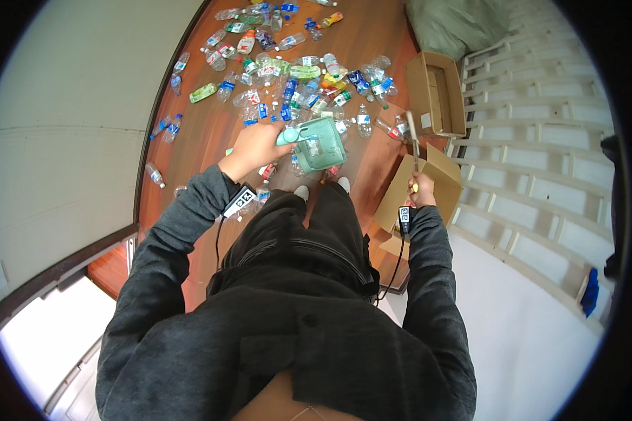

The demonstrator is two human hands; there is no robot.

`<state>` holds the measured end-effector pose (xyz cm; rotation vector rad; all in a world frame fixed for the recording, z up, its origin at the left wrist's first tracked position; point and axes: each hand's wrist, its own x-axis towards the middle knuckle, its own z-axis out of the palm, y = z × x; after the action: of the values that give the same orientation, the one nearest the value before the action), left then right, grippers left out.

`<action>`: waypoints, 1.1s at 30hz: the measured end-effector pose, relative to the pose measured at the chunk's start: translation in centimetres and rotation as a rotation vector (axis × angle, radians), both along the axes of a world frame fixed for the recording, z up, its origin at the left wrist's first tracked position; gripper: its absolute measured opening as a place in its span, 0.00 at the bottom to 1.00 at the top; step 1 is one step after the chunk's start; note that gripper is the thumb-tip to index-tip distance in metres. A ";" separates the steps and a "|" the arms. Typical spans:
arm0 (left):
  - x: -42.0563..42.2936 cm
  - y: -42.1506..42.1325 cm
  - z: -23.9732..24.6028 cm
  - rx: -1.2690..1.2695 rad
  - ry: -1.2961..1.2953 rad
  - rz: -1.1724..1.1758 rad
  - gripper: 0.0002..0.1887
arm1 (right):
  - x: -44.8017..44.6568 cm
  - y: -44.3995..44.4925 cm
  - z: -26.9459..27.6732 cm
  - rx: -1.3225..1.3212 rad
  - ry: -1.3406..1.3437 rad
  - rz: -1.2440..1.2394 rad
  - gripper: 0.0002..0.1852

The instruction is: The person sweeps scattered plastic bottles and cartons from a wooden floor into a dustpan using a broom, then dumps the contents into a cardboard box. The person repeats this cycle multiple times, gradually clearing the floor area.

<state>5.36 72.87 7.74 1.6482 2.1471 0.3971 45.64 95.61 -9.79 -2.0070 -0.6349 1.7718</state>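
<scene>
My left hand point(259, 149) grips the handle of a mint-green plastic scoop-like container point(322, 144), held above the bottles near my feet. Inside or through its translucent wall a label shows; I cannot tell which. In my right hand point(422, 190) is a long, slim tool point(414, 139), pale at its far end and yellow near my fingers. Its exact kind is unclear. That hand is over an open cardboard box point(392, 197), whose contents are mostly hidden. Many empty plastic bottles point(305, 94) lie scattered across the wooden floor point(200, 123) before me.
A second cardboard box point(442, 100) stands farther off on the right, with a large greenish sack point(455, 26) behind it. White slatted railing point(532, 137) runs along the right side. A pale wall panel point(79, 105) bounds the left. My shoes point(343, 184) are among bottles.
</scene>
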 end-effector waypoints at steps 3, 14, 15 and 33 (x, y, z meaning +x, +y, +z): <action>1.0 -0.1 0.6 -0.018 0.012 0.060 0.20 | 1.2 4.4 -3.1 -0.059 -0.079 0.028 0.04; 4.6 -2.5 2.4 0.072 0.042 0.315 0.18 | 0.3 0.8 -6.1 0.025 0.272 0.382 0.05; 5.3 -2.6 2.3 0.068 0.042 0.333 0.18 | 0.2 0.8 -5.7 -0.075 0.262 0.341 0.05; 12.3 -12.6 0.7 -0.162 0.203 0.633 0.21 | 2.4 3.2 -3.0 -0.138 0.047 0.423 0.05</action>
<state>17.70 60.22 8.47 0.9243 2.7490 0.2238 48.05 98.83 -12.76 -2.0217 -1.0066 2.1460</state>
